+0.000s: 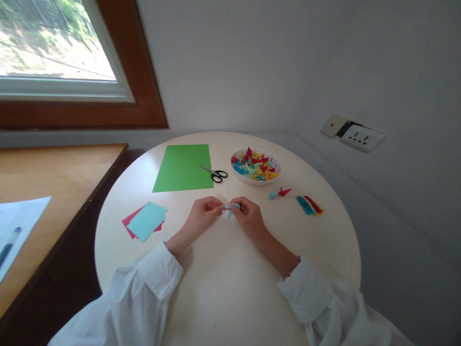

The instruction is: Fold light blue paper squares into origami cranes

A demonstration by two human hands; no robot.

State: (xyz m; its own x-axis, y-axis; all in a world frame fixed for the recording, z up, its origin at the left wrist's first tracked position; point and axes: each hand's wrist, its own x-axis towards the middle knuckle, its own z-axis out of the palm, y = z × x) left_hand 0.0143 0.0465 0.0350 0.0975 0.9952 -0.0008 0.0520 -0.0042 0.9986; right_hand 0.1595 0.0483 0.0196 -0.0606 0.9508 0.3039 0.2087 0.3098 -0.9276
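Between my two hands, a small light-blue folded paper crane (230, 214) is held just above the middle of the round white table (219, 278). My left hand (207, 213) pinches one end of it with thumb and forefinger. On the other side, my right hand (248, 214) has its fingertips closed on the crane's body. Fingers cover much of the paper, so its exact folds are hard to see. To the right of my hands lie a finished red paper crane (284, 191) and a light-blue one (273, 195), side by side.
A white bowl (256, 181) full of colourful paper cranes stands at the back, beside black-handled scissors (217, 177) and a green sheet (183, 168). Light-blue paper squares (147, 221) lie over red ones at left. Folded coloured strips (310, 205) are at right. A wooden desk (72, 168) adjoins.
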